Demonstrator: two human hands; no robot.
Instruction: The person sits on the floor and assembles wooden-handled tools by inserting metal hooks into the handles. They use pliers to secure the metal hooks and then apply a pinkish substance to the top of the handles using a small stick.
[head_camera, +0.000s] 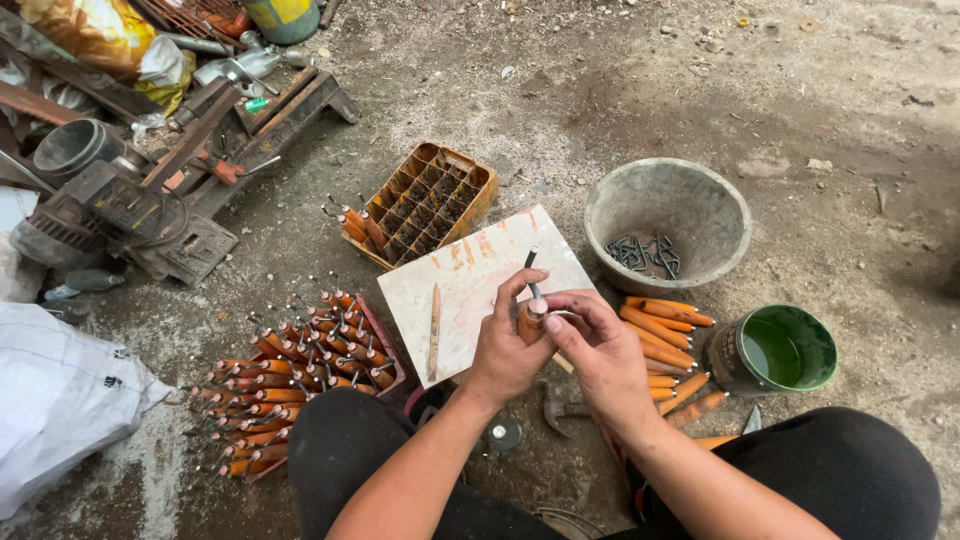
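Two hands meet over a pale board (470, 285) lying on the dirt floor (620, 90), head view only. Left hand (508, 345) is closed around an orange wooden handle (531, 320), fingers wrapped, with a thin dark metal shank (531, 262) sticking up out of its top. Right hand (598, 345) is partly closed, thumb and fingertips pinching at the top end of that same handle, just beside the left thumb. Handle is held upright, above the board's near edge, between both hands.

One loose orange handle (434, 330) lies flat on the board, left of the hands. Left of that, a low tray packed with finished orange handles (300, 370), metal tips pointing up and left. Behind the board, a yellow-orange gridded crate (435, 200), mostly empty cells, a few handles leaning at its left side. Right of the board, a grey concrete-looking bowl (668, 215) with dark bent metal pieces (645, 252) in the bottom. Near the right hand, a pile of plain orange handles (665, 340) on the floor, touching each other. Just right of the pile, a can of green paint (775, 350), open. A hammer head (555, 405) shows on the floor under the wrists. Dark-trousered knees (340, 440) frame the bottom edge. Machine parts and scrap (120, 200) sit top left, white sack (60, 390) at left edge
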